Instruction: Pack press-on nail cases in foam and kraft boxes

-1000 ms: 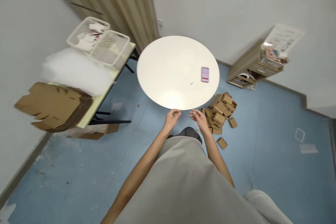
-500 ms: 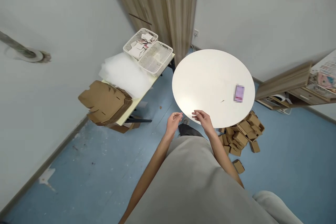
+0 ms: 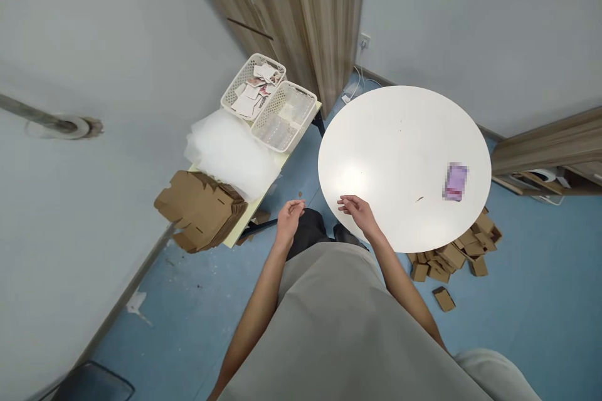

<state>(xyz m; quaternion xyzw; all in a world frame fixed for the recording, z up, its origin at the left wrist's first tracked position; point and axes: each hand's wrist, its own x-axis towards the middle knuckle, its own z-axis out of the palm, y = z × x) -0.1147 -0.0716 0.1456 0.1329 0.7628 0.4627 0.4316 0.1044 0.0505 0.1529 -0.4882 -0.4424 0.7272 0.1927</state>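
My left hand (image 3: 289, 223) hovers in front of my body, above my dark trouser leg, with its fingers loosely bent and apart and nothing visible in it. Over the near left edge of the round white table (image 3: 399, 156), my right hand (image 3: 360, 213) is also empty, its fingers half curled and apart. A pixelated purple item (image 3: 456, 182) lies on the right side of the tabletop. Left of me, a narrow pale-yellow table (image 3: 234, 237) carries a stack of flat brown cardboard boxes (image 3: 202, 210) and a pile of translucent white sheets (image 3: 232, 150).
Two white baskets stand at the narrow table's far end: one basket (image 3: 229, 100) contains cards, the other basket (image 3: 308, 120) clear plastic pieces. Folded small boxes (image 3: 454, 257) lie heaped on the floor. A wooden cabinet (image 3: 282, 19) and a low shelf unit (image 3: 555, 138) stand by the walls.
My view has shifted, with the round table now larger and further right. My hands have moved apart, the left one leftward. A dark chair-like edge has appeared at the lower left.
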